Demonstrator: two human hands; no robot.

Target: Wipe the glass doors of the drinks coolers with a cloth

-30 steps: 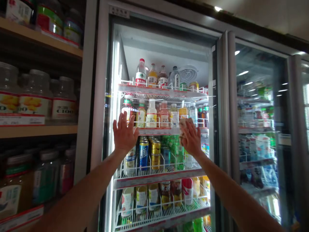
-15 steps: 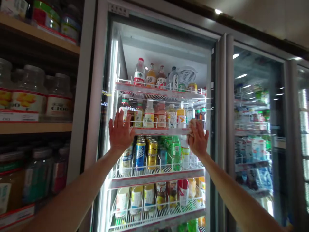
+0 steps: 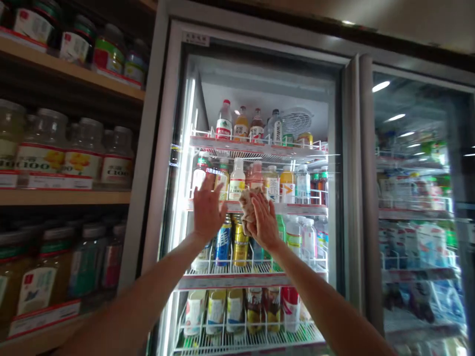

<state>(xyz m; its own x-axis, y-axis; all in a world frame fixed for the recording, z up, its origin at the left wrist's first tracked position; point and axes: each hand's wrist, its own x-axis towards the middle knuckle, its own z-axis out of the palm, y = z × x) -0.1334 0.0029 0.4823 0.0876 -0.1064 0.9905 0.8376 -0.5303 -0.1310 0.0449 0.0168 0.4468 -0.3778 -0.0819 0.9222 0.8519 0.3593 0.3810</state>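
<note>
My right hand [image 3: 263,222] presses a crumpled, patterned cloth [image 3: 249,210] to the glass door [image 3: 260,74] of a drinks fridge. The cloth bunches out past the fingers on their left side. To its left, my left hand [image 3: 208,210] has its fingers stretched and apart, palm toward the glass, with nothing in it. It is slightly blurred, and whether it touches the pane I cannot tell. Through the glass, bottles stand on wire shelves, among them a bottle of orange drink [image 3: 287,185]; a blue can [image 3: 222,244] and a gold can [image 3: 240,247] show below the hands.
Shelves of bottles [image 3: 83,153] stand to the left, beside the fridge's grey frame [image 3: 146,148]. A second glass fridge door [image 3: 408,133] with more drinks is on the right. A bright light strip [image 3: 187,113] runs inside the left edge of the fridge.
My right hand has moved left across the glass with the cloth, from the right side to near the middle. My left hand stays near the left side. The view has shifted slightly.
</note>
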